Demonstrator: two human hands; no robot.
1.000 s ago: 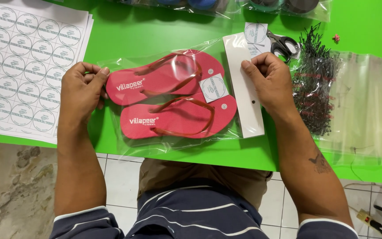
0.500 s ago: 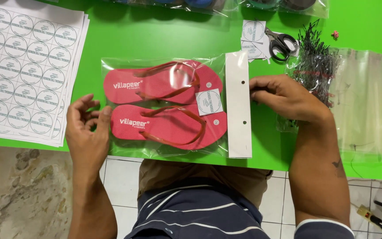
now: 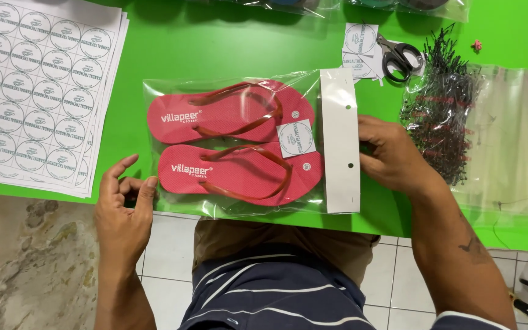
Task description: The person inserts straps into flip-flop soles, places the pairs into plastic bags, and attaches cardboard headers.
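Bagged sandals point(image 3: 233, 146) between sticker sheets point(image 3: 38, 85), ties point(image 3: 441, 116)

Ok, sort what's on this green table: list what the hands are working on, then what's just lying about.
In hand:
left hand
right hand
clear bag
red flip-flops
white card header

Lying about:
sticker sheets
scissors
black ties
empty bags

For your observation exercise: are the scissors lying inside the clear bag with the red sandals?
No, the scissors lie on the green table, outside the clear bag.

Left hand point(image 3: 123, 205) open, right hand point(image 3: 392, 153) curled, palm down.
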